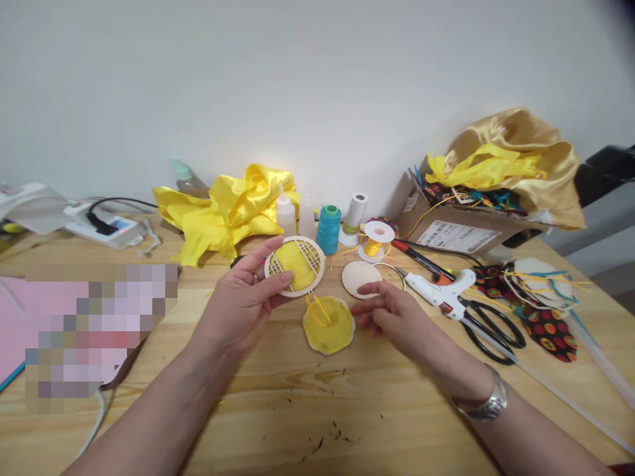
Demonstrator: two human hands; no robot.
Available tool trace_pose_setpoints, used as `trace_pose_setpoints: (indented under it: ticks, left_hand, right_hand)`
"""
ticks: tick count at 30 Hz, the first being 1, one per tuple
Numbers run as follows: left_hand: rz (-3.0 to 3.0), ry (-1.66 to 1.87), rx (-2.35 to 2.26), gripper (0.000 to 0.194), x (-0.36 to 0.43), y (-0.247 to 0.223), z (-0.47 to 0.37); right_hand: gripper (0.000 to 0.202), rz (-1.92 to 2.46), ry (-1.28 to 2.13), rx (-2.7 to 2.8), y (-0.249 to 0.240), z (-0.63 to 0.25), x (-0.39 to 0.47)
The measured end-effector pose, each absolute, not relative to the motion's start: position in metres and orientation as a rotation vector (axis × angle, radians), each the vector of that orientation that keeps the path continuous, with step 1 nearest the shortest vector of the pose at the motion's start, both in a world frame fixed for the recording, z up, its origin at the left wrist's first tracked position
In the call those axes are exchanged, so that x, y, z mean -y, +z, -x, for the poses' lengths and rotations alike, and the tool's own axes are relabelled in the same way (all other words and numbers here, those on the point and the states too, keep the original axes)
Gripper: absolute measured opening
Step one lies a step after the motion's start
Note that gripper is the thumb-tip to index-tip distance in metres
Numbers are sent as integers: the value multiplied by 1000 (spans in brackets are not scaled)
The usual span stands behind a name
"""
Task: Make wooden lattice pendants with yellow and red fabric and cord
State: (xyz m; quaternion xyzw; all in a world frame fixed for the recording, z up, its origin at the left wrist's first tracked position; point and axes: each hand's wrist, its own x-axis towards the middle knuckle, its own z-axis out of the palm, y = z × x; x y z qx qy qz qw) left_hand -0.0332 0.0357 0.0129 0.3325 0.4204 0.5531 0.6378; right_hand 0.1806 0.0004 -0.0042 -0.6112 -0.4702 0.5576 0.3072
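Note:
My left hand (pixel 251 294) grips a round wooden lattice frame (pixel 321 259) backed with yellow cloth, the thumb across its front. From the frame's lower edge a yellow cord (pixel 320 309) hangs over a scallop-edged yellow disc (pixel 328 334) with a pale rim. My right hand (pixel 389 311) is beside that disc, fingers apart and slightly bent, with nothing seen in it. Its index finger reaches over the lower edge of a plain pale wooden disc (pixel 358 276); whether it touches it I cannot tell.
Yellow satin (pixel 248 205), a squeeze bottle (pixel 286 215), a teal thread cone (pixel 328 231) and a yellow cord spool (pixel 376 241) stand behind. On the right are a glue gun (pixel 441 291), black-handled scissors (pixel 491 334) and a cardboard box (pixel 461 231) of fabric. A power strip (pixel 106 225) lies left.

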Motion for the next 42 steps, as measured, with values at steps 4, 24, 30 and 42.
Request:
trace_pose_setpoints:
  ticks: [4, 24, 30, 42]
  left_hand:
    - [-775, 1246, -950, 47, -34, 12, 31]
    - [-855, 1078, -963, 47, -5, 11, 7]
    - [-851, 1080, -997, 61, -2, 4, 6]
    - [-924, 978, -1098, 39, 1, -1, 12]
  right_hand:
    - [41, 1596, 1438, 1440, -2, -177, 0]
    - [26, 1384, 1620, 1248, 25, -179, -27]
    - [25, 1383, 1598, 1193, 14, -176, -27]
    - [15, 1401, 1495, 1290, 12, -167, -24]
